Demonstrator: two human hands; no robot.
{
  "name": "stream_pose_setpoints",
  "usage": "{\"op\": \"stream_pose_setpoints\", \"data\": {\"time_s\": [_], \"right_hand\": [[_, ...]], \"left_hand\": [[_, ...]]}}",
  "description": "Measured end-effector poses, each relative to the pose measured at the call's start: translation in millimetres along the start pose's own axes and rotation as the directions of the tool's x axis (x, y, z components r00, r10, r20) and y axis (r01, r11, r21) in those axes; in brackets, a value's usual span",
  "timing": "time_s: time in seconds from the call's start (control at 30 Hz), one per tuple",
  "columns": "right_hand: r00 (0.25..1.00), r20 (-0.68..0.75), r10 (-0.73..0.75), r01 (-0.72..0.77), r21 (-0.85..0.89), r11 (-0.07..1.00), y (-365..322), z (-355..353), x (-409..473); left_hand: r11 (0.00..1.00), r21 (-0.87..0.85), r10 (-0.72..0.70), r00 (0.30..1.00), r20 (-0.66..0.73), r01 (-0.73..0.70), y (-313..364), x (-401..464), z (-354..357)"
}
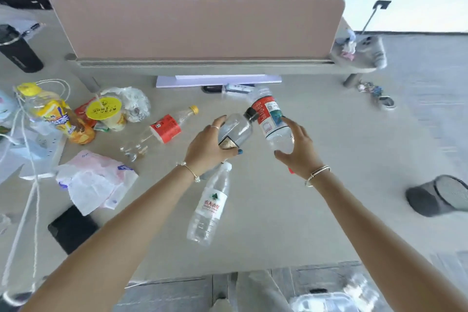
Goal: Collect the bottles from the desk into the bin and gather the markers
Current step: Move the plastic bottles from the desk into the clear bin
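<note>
While each hand holds a bottle above the desk [316, 210], the task looks barely begun: the left hand [206, 145] has its fingers curled round a clear black-capped bottle [236, 132], and the right hand [297, 151] clasps a red-labelled bottle [272, 121], thumb and fingers on opposite sides. Three more lie on the desk: a white-capped bottle [209, 206], a yellow-capped glass bottle [162, 132] and an orange drink bottle [57, 114]. The dark mesh bin [438, 195] sits tipped at the right edge, well apart; what look like markers [229, 88] lie ungathered by the partition [197, 25].

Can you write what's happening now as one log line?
left hand: holds black-cap bottle | right hand: holds red-label bottle | bin: on its side, right
</note>
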State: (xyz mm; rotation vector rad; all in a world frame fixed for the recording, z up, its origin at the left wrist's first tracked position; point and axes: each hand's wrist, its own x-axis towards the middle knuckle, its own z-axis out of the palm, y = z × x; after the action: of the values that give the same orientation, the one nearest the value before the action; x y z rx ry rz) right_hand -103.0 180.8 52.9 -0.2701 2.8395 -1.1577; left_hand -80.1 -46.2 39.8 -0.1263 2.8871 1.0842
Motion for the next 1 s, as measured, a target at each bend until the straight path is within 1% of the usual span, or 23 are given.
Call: {"op": "stream_pose_setpoints", "data": {"time_s": [0.1,0.23,0.33,0.47,0.57,0.67,0.77,0.87,1.0], "right_hand": [[0.993,-0.090,0.082,-0.081,0.020,0.997,15.0,-23.2,-57.2],[0.962,-0.178,0.208,-0.211,0.004,0.977,42.1,-48.8,-138.1],[0.925,-0.212,0.316,-0.330,-0.031,0.944,62.6,-65.7,-195.9],[0.860,-0.277,0.428,-0.450,-0.016,0.893,89.6,-87.5,-271.6],[0.810,-0.290,0.510,-0.533,0.000,0.846,112.3,-99.7,-329.0],[0.741,-0.289,0.606,-0.614,0.070,0.786,134.1,-109.2,-383.9],[0.693,-0.297,0.657,-0.663,0.093,0.743,157.4,-118.3,-435.7],[0.668,-0.264,0.696,-0.705,0.074,0.705,181.1,-125.5,-484.0],[0.661,-0.184,0.728,-0.731,0.062,0.680,211.2,-127.1,-539.1]], "left_hand": [[0.993,0.017,0.113,0.991,0.077,-0.114,27.6,-21.5,20.3],[0.967,0.014,0.248,0.950,0.191,-0.255,67.6,-52.7,55.0],[0.941,-0.013,0.326,0.897,0.297,-0.338,98.2,-79.2,82.7],[0.907,-0.050,0.399,0.814,0.423,-0.419,137.2,-110.8,126.2],[0.876,-0.046,0.436,0.745,0.505,-0.481,163.4,-136.4,163.7],[0.842,-0.031,0.455,0.679,0.576,-0.539,188.0,-163.5,203.2],[0.818,-0.030,0.459,0.621,0.635,-0.574,213.3,-192.4,243.4],[0.795,-0.014,0.459,0.585,0.669,-0.607,234.4,-222.8,280.9],[0.797,-0.022,0.437,0.551,0.711,-0.603,247.7,-266.9,323.1]]}}
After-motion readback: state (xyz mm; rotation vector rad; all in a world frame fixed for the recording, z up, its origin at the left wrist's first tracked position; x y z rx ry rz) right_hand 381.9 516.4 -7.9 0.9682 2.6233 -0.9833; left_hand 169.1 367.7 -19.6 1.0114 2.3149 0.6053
